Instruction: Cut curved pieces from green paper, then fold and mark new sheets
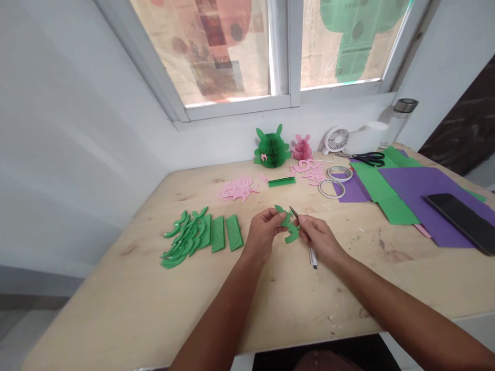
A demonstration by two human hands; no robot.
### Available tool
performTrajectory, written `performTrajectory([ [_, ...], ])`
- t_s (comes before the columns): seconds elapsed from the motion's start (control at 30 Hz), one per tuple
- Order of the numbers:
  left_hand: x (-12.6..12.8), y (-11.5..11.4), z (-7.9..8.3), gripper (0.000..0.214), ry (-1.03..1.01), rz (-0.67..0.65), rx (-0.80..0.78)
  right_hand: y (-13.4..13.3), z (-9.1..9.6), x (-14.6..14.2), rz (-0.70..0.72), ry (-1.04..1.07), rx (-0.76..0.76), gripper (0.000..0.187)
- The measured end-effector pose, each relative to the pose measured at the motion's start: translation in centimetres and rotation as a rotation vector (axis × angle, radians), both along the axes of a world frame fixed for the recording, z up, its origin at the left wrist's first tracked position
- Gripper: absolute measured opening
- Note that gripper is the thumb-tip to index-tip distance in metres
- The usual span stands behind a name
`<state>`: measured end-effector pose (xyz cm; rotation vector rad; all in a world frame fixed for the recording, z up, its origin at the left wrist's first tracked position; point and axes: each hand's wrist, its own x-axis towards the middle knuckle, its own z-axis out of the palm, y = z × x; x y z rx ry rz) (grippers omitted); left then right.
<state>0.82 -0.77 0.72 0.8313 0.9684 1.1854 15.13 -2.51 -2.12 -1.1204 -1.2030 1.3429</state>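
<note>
Left hand [265,229] pinches a curved green paper cutout [293,236]; right hand [319,234], close by, grips a dark pointed tool [294,213], whose contact with the paper cannot be told. Good practice: keep the cutout steady near the worked edge, the left hand clear of the tips. Green strips [234,233] limit leftward travel; a white pen-like object [313,259] lies just nearside of the right hand. Bare wood between the forearms reaches the table's [290,309] near edge.

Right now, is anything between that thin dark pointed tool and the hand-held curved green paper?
Nothing visible is: the thin dark pointed tool in the right hand lies beside the curved green paper held by the left hand.
</note>
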Motion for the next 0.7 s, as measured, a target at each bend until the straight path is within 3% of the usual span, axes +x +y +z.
performTrajectory([
  [0.27, 0.31, -0.02, -0.18, 0.027, -0.053, 0.034, 0.011, -0.34, 0.05, -0.36, 0.075, 0.048, -0.046, 0.052],
  [0.7, 0.2, -0.43, 0.36, 0.026, -0.119, 0.003, -0.038, -0.51, 0.27, -0.51, 0.04, 0.052, -0.086, 0.053],
])
